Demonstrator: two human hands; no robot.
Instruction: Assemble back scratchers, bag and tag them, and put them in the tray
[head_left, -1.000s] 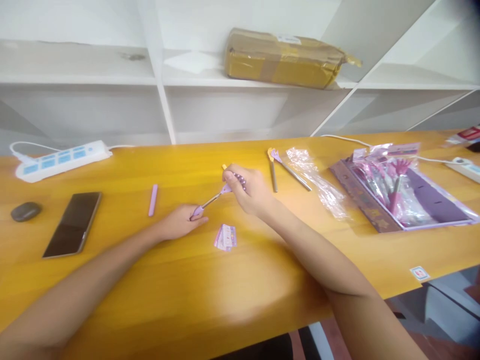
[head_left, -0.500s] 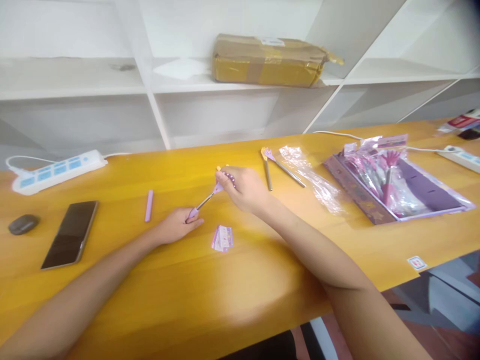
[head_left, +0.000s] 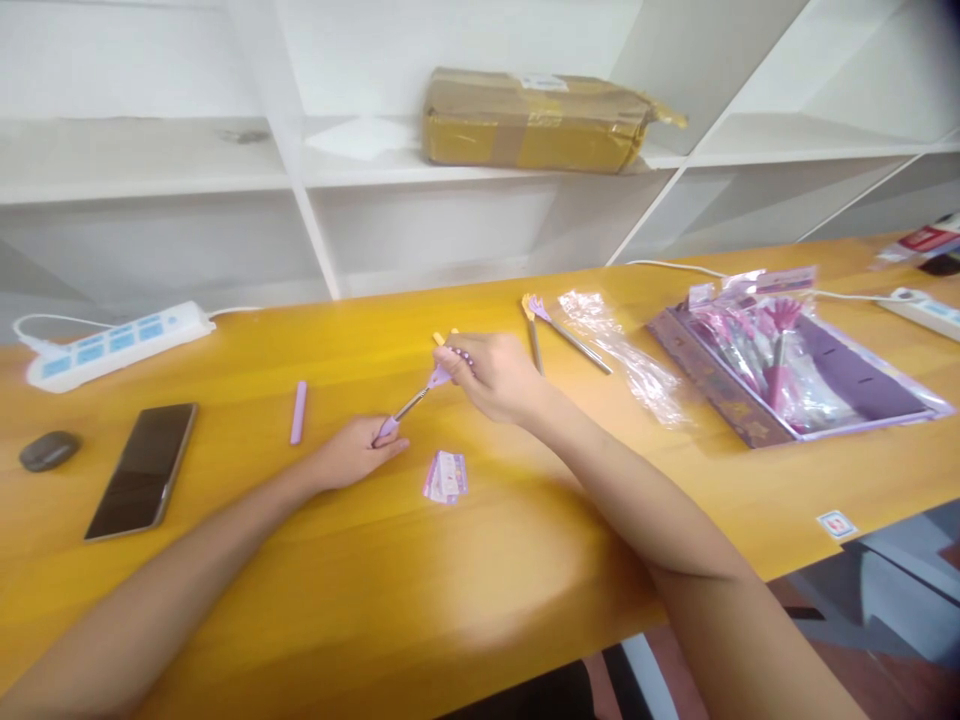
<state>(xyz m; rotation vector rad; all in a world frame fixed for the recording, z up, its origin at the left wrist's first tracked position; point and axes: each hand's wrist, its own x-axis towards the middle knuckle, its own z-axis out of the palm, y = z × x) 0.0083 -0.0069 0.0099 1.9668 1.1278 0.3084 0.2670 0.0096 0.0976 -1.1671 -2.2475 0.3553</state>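
Observation:
Between my hands is a purple back scratcher with a thin metal rod (head_left: 412, 403), slanting up to the right. My left hand (head_left: 352, 455) is closed around its lower purple end. My right hand (head_left: 495, 372) is closed over the upper purple end, hiding most of the head. Small yellow pieces (head_left: 439, 338) show just behind the right fingers; what they belong to is hidden. Below the rod lie several small printed cards (head_left: 446, 476). A purple stick (head_left: 298, 412) rests left of my left hand. Two more back scratchers (head_left: 571, 338), one yellow-headed and one purple-headed, lie beyond my right hand.
Crumpled clear plastic wrappers (head_left: 622, 355) lie right of the scratchers. An open purple box (head_left: 720, 390) holds pink wrapped items. At left are a phone (head_left: 142, 470), a dark small case (head_left: 49, 451) and a power strip (head_left: 120, 345). A cardboard parcel (head_left: 536, 120) sits on the shelf behind.

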